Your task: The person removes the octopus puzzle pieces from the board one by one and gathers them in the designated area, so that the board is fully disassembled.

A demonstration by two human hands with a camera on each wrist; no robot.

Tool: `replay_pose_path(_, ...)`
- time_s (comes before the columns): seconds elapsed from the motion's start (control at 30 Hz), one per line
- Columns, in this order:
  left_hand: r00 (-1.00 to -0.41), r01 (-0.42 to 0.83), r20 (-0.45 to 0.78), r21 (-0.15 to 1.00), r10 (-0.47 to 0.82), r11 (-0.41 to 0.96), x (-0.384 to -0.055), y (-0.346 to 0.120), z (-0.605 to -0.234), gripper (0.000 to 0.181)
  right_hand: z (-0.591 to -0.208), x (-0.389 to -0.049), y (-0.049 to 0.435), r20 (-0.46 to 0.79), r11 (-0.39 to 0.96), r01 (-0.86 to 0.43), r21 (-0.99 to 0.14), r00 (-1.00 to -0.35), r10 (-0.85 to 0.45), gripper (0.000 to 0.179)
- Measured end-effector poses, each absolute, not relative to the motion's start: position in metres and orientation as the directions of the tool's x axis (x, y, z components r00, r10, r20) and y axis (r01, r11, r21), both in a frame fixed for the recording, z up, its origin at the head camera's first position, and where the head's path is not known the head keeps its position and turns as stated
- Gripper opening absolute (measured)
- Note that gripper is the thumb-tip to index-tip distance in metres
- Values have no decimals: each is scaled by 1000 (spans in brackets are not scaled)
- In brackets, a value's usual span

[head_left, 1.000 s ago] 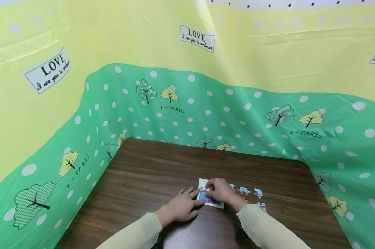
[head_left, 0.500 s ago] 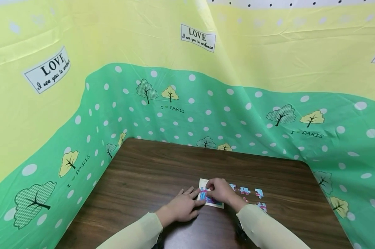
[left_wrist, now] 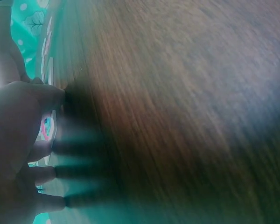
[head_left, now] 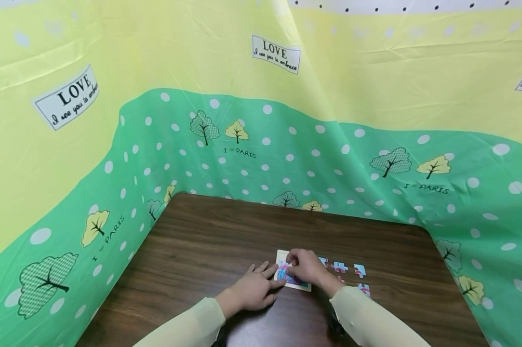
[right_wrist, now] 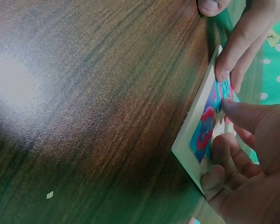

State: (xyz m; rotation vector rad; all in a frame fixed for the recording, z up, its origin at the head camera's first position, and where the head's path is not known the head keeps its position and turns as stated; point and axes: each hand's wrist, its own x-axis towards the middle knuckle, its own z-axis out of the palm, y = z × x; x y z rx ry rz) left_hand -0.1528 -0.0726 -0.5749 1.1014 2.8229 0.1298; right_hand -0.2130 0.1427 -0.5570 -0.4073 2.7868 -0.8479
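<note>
A small puzzle tray (head_left: 280, 255) with a pale rim lies on the table, partly filled with blue, pink and purple pieces. My left hand (head_left: 255, 288) is spread flat beside it, two fingertips resting on its left side. In the left wrist view the left hand's fingers (left_wrist: 44, 175) reach down to the tray and tabletop. Over the tray, my right hand (head_left: 308, 266) pinches a puzzle piece between thumb and forefinger, mostly hidden by the fingers. The right wrist view shows the right thumb (right_wrist: 242, 112) close over the picture (right_wrist: 205, 126), beside a bare tan patch.
Several loose puzzle pieces (head_left: 341, 266) lie right of the tray, one of them partly behind the right sleeve (head_left: 369, 308). The dark wood table (head_left: 217, 226) is bordered by a green and yellow printed curtain (head_left: 261, 144). A small pale fleck (right_wrist: 50, 194) shows on the tabletop.
</note>
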Motion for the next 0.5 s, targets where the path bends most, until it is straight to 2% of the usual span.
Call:
replay_pose_path(0.2, -733, 665, -78, 130, 676, 736, -152, -73, -575, 51, -558, -214, 143, -86, 771, -211, -601, -942, -325, 11)
replay_pose_path(0.5, -733, 665, -76, 130, 676, 735, -152, -73, -573, 51, -557, -216, 147, -77, 736, -235, -635, -929, -363, 13)
